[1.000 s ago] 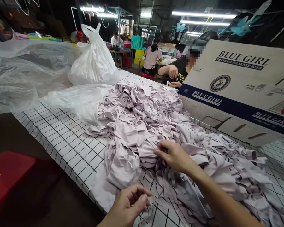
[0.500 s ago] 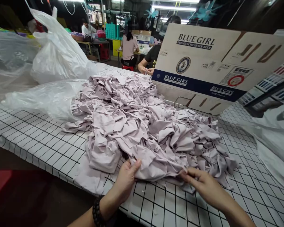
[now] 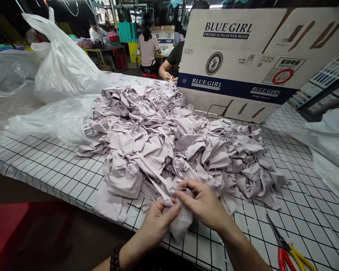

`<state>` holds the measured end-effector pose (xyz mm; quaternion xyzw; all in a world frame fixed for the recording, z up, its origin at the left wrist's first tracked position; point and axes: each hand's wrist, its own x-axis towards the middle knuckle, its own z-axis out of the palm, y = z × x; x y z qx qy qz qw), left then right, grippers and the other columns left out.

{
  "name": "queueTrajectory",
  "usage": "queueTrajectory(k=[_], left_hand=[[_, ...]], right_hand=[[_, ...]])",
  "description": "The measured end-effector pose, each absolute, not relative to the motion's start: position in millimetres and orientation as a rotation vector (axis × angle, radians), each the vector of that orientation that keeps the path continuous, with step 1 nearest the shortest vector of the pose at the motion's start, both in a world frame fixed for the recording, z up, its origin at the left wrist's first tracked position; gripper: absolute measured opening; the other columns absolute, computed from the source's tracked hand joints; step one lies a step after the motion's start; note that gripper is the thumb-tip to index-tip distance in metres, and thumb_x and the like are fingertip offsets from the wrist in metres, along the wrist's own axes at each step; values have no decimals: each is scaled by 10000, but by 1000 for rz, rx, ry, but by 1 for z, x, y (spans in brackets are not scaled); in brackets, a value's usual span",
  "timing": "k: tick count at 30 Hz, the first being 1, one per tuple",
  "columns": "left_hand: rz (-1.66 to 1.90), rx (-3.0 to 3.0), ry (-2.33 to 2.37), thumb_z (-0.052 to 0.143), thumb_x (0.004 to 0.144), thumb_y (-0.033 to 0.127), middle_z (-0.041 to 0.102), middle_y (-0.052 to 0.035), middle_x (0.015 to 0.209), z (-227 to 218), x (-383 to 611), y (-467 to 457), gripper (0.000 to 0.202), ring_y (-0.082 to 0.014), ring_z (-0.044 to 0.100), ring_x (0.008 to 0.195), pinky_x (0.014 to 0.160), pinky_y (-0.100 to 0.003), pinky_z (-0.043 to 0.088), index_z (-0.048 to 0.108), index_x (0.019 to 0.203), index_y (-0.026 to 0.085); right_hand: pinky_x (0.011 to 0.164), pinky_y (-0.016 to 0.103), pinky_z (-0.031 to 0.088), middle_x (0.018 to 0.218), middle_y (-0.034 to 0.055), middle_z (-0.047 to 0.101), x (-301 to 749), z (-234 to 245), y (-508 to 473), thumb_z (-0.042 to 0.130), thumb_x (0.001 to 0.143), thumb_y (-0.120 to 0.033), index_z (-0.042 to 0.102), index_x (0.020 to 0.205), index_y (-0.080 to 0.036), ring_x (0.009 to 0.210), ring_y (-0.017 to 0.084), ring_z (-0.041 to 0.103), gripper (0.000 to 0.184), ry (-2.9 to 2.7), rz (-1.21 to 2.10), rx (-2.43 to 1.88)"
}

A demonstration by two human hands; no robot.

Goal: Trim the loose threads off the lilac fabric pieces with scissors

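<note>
A big heap of pale lilac fabric pieces (image 3: 164, 139) lies on a white table with a black grid (image 3: 59, 173). At the near edge of the heap both my hands pinch one lilac piece (image 3: 182, 222) that hangs over the table edge. My left hand (image 3: 158, 220), with a dark bead bracelet on the wrist, grips the piece from the left. My right hand (image 3: 205, 205) closes on its top from the right, fingers pressed together.
A large Blue Girl cardboard box (image 3: 251, 56) stands behind the heap. Clear and white plastic bags (image 3: 62, 71) lie at left, another bag (image 3: 332, 150) at right. Red-and-yellow scissors (image 3: 285, 248) rest near the right front. Other people sit at tables (image 3: 148, 45) in the background.
My hands have come together from apart and now pinch one lilac piece pulled to the table edge. The view has shifted right, showing the scissors.
</note>
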<state>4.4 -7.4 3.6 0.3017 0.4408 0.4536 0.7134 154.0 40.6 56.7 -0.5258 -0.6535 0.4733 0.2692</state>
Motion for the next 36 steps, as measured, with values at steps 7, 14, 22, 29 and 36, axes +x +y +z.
queueTrajectory(k=[7,14,22,29,36], left_hand=[[733,1443,1377,636,850,434,711,-71,841,27,-25,-12,278,-218,621,794,738,-285,473,738,862,175],[907,1883,1123,485,956,309,646,-120,1212,83,-26,30,330,-222,620,1040,915,-303,467,641,1217,181],[43,1163,572,636,744,671,535,41,475,95,-8,67,497,-69,419,298,291,-169,287,674,713,176],[190,1156,640,646,822,545,540,29,508,107,-4,40,406,-51,436,342,341,-152,313,784,851,164],[471,1106,676,656,810,556,544,-3,438,161,-9,17,409,-57,433,295,305,-148,277,815,804,179]], right_hand=[[632,242,429,798,10,608,189,51,37,690,807,-480,654,864,-192,723,145,533,296,-1432,1420,-1370],[557,221,378,704,-21,523,192,73,25,654,854,-446,612,843,-193,627,109,452,257,-1460,1597,-1189],[636,253,420,756,11,605,203,91,20,586,893,-431,645,844,-186,696,138,519,257,-1691,1563,-1210],[636,276,416,745,-4,573,209,103,19,563,742,-139,592,821,-223,691,158,512,118,-1937,1170,-1278],[797,329,478,1171,58,556,219,94,37,675,654,-163,592,893,-233,1022,233,565,262,-1791,755,-1487]])
